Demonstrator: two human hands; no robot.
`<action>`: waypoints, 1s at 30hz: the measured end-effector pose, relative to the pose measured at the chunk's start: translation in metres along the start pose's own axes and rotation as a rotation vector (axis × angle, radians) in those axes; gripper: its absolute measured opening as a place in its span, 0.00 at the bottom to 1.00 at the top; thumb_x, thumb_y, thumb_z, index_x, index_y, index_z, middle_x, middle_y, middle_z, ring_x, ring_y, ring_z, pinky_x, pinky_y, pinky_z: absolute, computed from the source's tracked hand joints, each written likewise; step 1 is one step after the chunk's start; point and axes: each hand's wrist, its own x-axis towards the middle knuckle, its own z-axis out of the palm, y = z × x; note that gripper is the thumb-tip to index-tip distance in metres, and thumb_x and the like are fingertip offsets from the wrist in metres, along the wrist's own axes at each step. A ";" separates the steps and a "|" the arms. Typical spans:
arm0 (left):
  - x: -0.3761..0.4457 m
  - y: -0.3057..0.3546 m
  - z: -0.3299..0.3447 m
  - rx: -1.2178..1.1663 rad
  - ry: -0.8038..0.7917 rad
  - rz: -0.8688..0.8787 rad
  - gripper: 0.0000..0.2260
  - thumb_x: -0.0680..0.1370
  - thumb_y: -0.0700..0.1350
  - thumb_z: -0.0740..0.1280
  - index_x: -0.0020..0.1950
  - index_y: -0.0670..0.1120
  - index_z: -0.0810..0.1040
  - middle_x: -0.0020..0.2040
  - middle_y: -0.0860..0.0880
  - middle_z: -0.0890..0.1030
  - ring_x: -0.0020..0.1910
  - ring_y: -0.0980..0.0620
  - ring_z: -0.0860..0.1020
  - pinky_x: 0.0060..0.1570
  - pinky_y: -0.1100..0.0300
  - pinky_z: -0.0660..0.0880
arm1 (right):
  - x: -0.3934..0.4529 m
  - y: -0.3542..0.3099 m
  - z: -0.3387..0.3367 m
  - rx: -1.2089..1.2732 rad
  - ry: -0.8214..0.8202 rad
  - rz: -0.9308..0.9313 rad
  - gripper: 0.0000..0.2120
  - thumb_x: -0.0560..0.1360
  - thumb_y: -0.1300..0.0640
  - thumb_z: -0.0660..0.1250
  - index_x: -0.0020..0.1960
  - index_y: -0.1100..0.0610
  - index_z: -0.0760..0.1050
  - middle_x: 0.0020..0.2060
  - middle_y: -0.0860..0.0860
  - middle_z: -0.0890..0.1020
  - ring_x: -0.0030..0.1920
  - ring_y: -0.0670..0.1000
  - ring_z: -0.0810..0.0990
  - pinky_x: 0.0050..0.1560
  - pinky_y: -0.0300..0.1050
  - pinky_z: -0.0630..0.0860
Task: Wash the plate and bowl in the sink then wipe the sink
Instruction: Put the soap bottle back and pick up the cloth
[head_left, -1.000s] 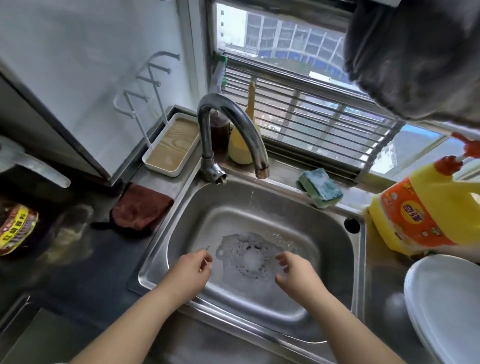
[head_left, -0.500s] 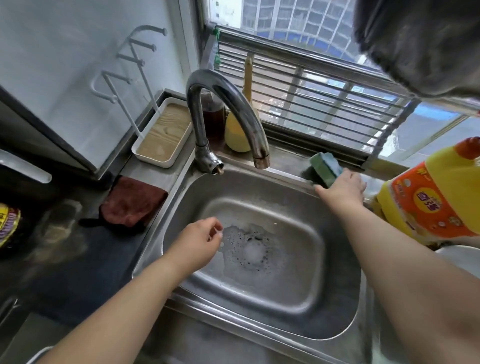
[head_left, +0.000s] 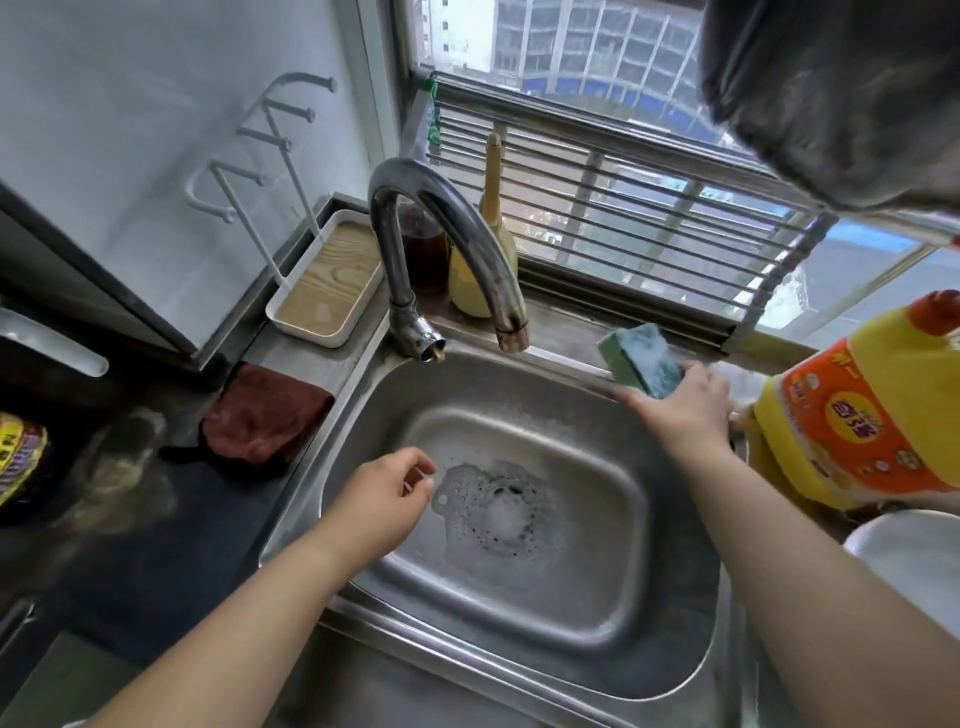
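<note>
At sink (head_left: 701, 597) back-right rim, sponge (head_left: 641, 358) is gripped by right hand (head_left: 680, 410); left hand (head_left: 384, 499) hangs loosely curled, w/ nothing held. Plate (head_left: 914, 566) sits right. Soapy sponge could be dropped if grip slips.

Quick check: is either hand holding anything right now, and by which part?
The right hand grips the sponge by its near end, at the sink's back rim. The left hand holds nothing.

White plate (head_left: 914, 566) cut off at right edge, yellow detergent bottle (head_left: 862, 410) cropped too, packet (head_left: 18, 457) clipped at left, drain hidden beneath foam (head_left: 498, 512)
</note>
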 end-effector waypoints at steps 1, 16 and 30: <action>-0.001 0.001 -0.001 -0.004 0.004 0.002 0.05 0.79 0.45 0.63 0.53 0.50 0.76 0.44 0.52 0.80 0.44 0.54 0.77 0.45 0.63 0.71 | -0.010 0.002 0.001 0.031 -0.034 -0.015 0.42 0.64 0.37 0.73 0.68 0.59 0.64 0.62 0.59 0.67 0.62 0.59 0.67 0.63 0.54 0.68; -0.009 -0.031 -0.061 -0.054 0.267 -0.050 0.09 0.77 0.42 0.64 0.56 0.44 0.79 0.52 0.48 0.81 0.47 0.52 0.77 0.49 0.64 0.70 | -0.134 -0.097 0.081 0.116 -0.439 -0.092 0.34 0.56 0.35 0.66 0.57 0.52 0.74 0.50 0.50 0.76 0.54 0.53 0.75 0.57 0.50 0.75; 0.014 -0.099 -0.138 -0.173 0.304 -0.086 0.08 0.78 0.42 0.65 0.55 0.46 0.78 0.47 0.50 0.81 0.46 0.52 0.79 0.49 0.60 0.75 | -0.092 -0.328 0.136 0.164 -0.285 -0.029 0.40 0.72 0.38 0.64 0.70 0.65 0.56 0.66 0.60 0.62 0.67 0.60 0.63 0.66 0.50 0.63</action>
